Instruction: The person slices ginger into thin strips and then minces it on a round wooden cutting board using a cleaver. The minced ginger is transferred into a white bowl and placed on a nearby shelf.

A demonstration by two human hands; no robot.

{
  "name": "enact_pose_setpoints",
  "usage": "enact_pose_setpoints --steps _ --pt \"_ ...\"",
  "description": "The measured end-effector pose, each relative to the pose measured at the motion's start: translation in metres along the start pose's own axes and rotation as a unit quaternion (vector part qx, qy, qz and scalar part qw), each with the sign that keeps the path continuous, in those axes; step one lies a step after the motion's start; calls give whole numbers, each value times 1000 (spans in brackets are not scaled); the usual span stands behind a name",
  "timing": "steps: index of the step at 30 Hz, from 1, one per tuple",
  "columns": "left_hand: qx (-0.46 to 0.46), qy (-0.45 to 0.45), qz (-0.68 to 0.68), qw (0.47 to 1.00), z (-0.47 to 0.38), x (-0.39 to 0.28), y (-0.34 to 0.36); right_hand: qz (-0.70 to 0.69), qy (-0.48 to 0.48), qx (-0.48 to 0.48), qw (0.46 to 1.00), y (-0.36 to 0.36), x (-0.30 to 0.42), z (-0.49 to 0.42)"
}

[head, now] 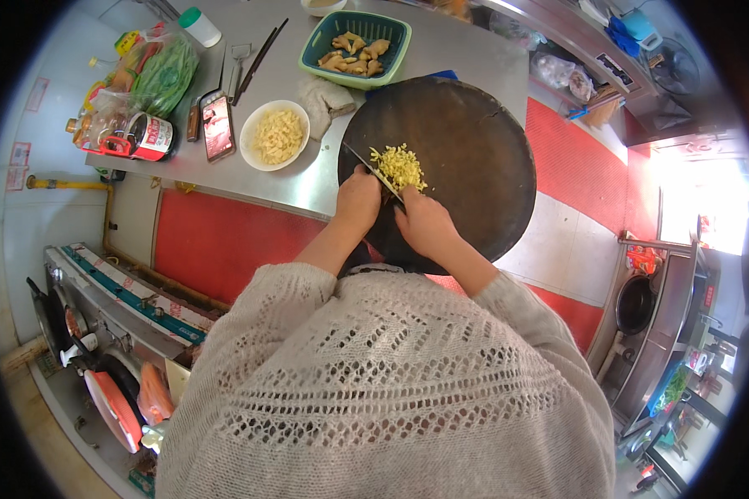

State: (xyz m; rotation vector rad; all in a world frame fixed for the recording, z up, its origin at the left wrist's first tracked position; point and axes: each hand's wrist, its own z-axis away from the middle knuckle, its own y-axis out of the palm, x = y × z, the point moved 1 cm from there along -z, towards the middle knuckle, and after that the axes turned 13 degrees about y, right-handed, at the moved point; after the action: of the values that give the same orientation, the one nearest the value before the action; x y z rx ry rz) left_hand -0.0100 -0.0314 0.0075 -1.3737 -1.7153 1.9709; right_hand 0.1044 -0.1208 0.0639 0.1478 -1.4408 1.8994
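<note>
A kitchen knife [374, 173] stands nearly edge-on over a thick round wooden chopping block [474, 181]. My right hand [425, 219] is closed around its near end, where the handle is mostly hidden. At the blade's far part, my left hand [358, 199] has its fingers curled against the metal; most of those fingers are out of sight. Finely chopped yellow pieces [402, 167] lie heaped along the blade, and I cannot tell whether they are ginger or garlic. Left of the block, a white bowl [246, 138] holds coarser pale-yellow pieces.
Behind the block, a green basket [399, 38] contains ginger roots [349, 57]. A folded cloth [324, 107] lies beside the bowl. Further left are a smartphone [217, 130], a peeler [237, 70], dark chopsticks [261, 61], bagged green vegetables [167, 73] and a dark sauce bottle [150, 138].
</note>
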Motion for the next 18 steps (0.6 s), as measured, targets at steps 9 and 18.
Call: enact_pose_setpoints --steps 9,18 --pt "8 5 -5 1000 3 5 -1 -65 4 -7 998 -18 -6 22" --pt "-14 20 16 1000 3 9 -7 -25 8 -4 1000 6 7 -4"
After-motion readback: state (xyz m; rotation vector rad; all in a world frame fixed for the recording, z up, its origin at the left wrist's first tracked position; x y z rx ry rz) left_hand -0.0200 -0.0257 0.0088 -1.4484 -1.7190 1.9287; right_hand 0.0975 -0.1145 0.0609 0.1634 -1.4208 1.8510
